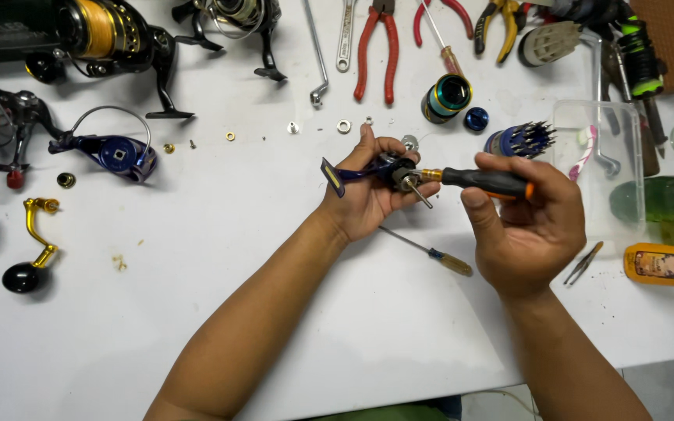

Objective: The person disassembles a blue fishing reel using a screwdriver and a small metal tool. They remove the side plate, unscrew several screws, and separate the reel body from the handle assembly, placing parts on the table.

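My left hand point(364, 191) grips a dark blue fishing reel body point(376, 170) with a metal shaft sticking out of it. My right hand point(528, 222) holds a black and orange screwdriver point(481, 181), whose gold-collared tip meets the reel body. Both hands hover over the white table point(235, 257). A small screwdriver with a wooden handle point(431, 253) lies on the table just below the hands.
Several reels point(103, 35) and reel parts lie at the left: a blue rotor with bail point(115, 152), a gold crank handle point(33, 245). Red pliers point(376, 51), a wrench point(345, 35), a spool point(446, 97), a bit holder point(520, 140), a clear plastic box point(598, 168), tweezers point(584, 263) and bottles point(668, 265) surround them.
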